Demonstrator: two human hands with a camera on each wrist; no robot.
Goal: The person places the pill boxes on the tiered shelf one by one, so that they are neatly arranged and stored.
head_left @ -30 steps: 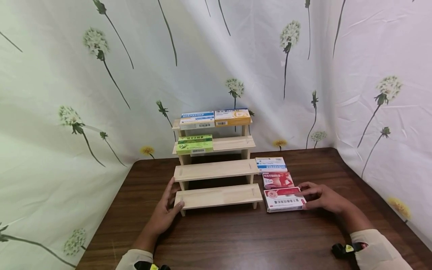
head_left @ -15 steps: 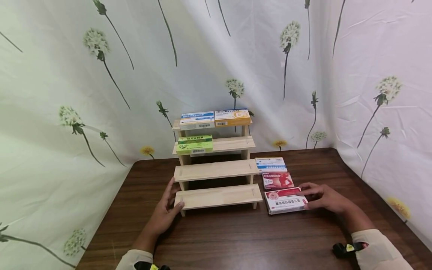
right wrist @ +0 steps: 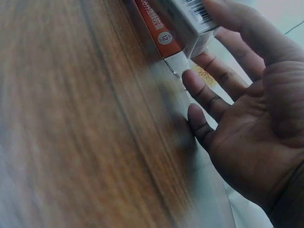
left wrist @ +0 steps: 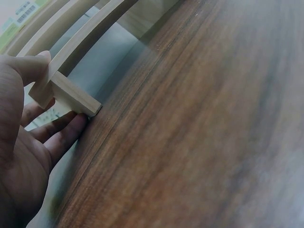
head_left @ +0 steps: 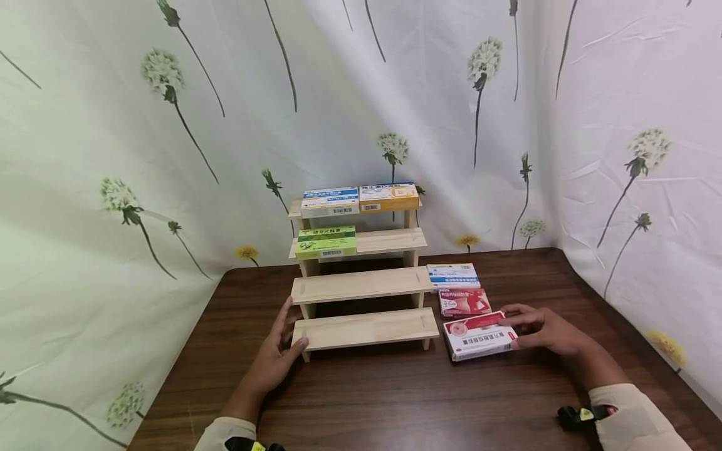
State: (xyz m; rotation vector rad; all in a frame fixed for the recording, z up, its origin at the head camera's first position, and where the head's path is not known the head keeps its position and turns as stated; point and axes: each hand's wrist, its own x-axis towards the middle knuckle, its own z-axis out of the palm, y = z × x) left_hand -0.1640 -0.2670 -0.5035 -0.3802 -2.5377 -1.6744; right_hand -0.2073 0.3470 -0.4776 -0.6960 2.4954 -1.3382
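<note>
A stepped wooden rack stands on the table. My left hand holds its left end, the thumb on the lowest step's corner and the fingers around the side; the left wrist view shows the fingertips by the rack's leg. To the right of the rack, my right hand pinches the right end of a white and red medicine box, which sits slightly askew. Just behind it lies a red medicine box, then a blue and white one. In the right wrist view the pinched box appears raised beside the red box.
On the top step lie a blue and white box and an orange and white box. A green box lies on the step below, at its left. Patterned cloth hangs behind the brown table.
My right hand has drawn the white and red box slightly right and toward me, turning it a little and widening its gap from the rack. The left hand has stayed on the rack.
</note>
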